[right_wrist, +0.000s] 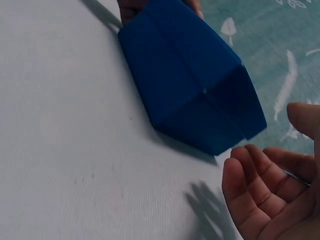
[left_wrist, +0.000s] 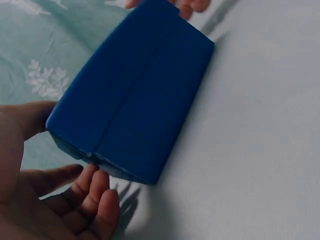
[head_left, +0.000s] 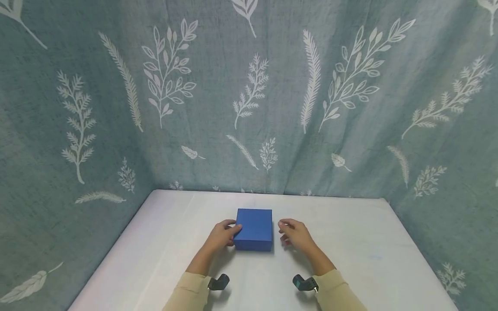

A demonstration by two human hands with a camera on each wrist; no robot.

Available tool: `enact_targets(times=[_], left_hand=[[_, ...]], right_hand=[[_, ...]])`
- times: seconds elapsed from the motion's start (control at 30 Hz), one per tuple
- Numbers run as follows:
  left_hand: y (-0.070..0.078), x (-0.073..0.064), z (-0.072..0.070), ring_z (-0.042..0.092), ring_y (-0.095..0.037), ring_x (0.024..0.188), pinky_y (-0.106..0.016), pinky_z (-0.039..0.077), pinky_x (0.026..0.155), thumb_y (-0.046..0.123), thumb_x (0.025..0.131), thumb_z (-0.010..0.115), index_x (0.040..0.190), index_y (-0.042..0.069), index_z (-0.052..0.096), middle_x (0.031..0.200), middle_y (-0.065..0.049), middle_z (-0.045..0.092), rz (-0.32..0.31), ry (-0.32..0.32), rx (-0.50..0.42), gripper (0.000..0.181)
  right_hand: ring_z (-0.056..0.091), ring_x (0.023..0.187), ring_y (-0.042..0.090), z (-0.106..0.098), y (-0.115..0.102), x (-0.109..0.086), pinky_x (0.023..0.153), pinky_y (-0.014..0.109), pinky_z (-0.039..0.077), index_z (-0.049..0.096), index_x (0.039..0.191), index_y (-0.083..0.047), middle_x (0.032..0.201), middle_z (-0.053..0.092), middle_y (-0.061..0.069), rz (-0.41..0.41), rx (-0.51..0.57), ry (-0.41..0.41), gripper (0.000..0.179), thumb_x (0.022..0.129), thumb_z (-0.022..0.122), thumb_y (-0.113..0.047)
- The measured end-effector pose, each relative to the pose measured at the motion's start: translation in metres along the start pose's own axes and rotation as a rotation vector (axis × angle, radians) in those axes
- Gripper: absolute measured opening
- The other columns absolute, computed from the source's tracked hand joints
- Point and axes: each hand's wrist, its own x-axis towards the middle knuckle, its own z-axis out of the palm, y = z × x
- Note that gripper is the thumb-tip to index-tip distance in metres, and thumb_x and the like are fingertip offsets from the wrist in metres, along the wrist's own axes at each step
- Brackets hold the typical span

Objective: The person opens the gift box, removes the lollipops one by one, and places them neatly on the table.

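Note:
A closed blue box (head_left: 254, 225) sits on the white table, and a seam runs along its side in both wrist views. My left hand (head_left: 222, 235) holds the box at its left side. Its thumb (left_wrist: 35, 117) lies over the top edge, while the curled fingers (left_wrist: 100, 197) are at the side below. To the right of the box, my right hand (head_left: 296, 234) is apart from it with a visible gap. Its fingers (right_wrist: 250, 182) are loosely bent around nothing, and the thumb (right_wrist: 302, 117) stands away from them.
The white table (head_left: 350, 242) meets a green-grey curtain (head_left: 218, 108) with white leaf prints at its back and sides. Dark devices (head_left: 305, 283) are strapped at both wrists, over beige sleeves (head_left: 338, 291).

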Motion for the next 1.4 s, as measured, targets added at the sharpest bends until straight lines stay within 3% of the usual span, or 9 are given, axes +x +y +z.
enact_targets(times=[0.13, 0.23, 0.47, 0.67, 0.97, 1.2, 1.4], left_hand=[[0.001, 0.007, -0.002, 0.059, -0.014, 0.068, -0.027, 0.051, 0.059, 0.034, 0.093, 0.065, 0.132, -0.005, 0.053, 0.088, -0.008, 0.063, -0.082, -0.058, -0.134, 0.057], [-0.001, 0.010, -0.005, 0.057, -0.013, 0.065, -0.026, 0.049, 0.058, 0.032, 0.092, 0.065, 0.132, -0.006, 0.053, 0.083, -0.006, 0.063, -0.123, -0.092, -0.184, 0.056], [-0.005, 0.012, -0.007, 0.054, -0.010, 0.062, -0.029, 0.053, 0.060, 0.028, 0.092, 0.066, 0.130, -0.009, 0.052, 0.080, -0.006, 0.061, -0.103, -0.126, -0.253, 0.055], [-0.005, 0.012, -0.008, 0.050, -0.008, 0.058, -0.027, 0.050, 0.057, 0.024, 0.093, 0.066, 0.128, -0.011, 0.052, 0.070, -0.001, 0.055, -0.086, -0.152, -0.319, 0.052], [-0.003, 0.011, -0.011, 0.049, -0.010, 0.058, -0.024, 0.046, 0.053, 0.022, 0.092, 0.065, 0.124, -0.010, 0.054, 0.073, -0.003, 0.056, -0.084, -0.122, -0.313, 0.046], [0.000, 0.010, -0.012, 0.058, -0.015, 0.071, -0.029, 0.053, 0.064, 0.027, 0.093, 0.064, 0.125, -0.007, 0.055, 0.089, -0.009, 0.063, -0.090, -0.077, -0.246, 0.048], [-0.002, 0.011, -0.014, 0.056, -0.014, 0.068, -0.027, 0.051, 0.062, 0.026, 0.093, 0.064, 0.126, -0.007, 0.056, 0.084, -0.007, 0.061, -0.102, -0.069, -0.236, 0.047]], right_hand=[[0.066, 0.074, 0.022, 0.006, -0.003, 0.006, 0.064, 0.038, 0.056, 0.059, 0.125, 0.003, 0.093, 0.067, 0.011, 0.044, 0.011, -0.024, 0.047, 0.097, 0.059, -0.035], [0.067, 0.077, 0.022, 0.011, -0.003, 0.010, 0.066, 0.038, 0.056, 0.058, 0.126, 0.003, 0.097, 0.068, 0.011, 0.054, -0.003, -0.074, 0.052, 0.096, 0.060, -0.039], [0.068, 0.081, 0.024, 0.018, -0.007, 0.011, 0.067, 0.038, 0.056, 0.057, 0.126, 0.007, 0.101, 0.068, 0.013, 0.061, -0.091, -0.108, 0.056, 0.093, 0.065, -0.038], [0.068, 0.089, 0.030, 0.021, -0.010, 0.013, 0.071, 0.040, 0.056, 0.056, 0.123, 0.013, 0.104, 0.067, 0.019, 0.081, -0.065, -0.096, 0.050, 0.093, 0.067, -0.026], [0.067, 0.089, 0.027, 0.025, -0.015, 0.018, 0.073, 0.038, 0.056, 0.057, 0.123, 0.011, 0.105, 0.067, 0.016, 0.100, -0.068, -0.106, 0.052, 0.094, 0.064, -0.032], [0.066, 0.083, 0.021, 0.025, -0.016, 0.021, 0.071, 0.037, 0.056, 0.059, 0.121, 0.009, 0.097, 0.067, 0.011, 0.116, -0.042, -0.104, 0.045, 0.097, 0.060, -0.030], [0.066, 0.083, 0.022, 0.027, -0.019, 0.023, 0.072, 0.038, 0.056, 0.060, 0.120, 0.009, 0.096, 0.067, 0.012, 0.118, -0.044, -0.107, 0.043, 0.096, 0.062, -0.026]])
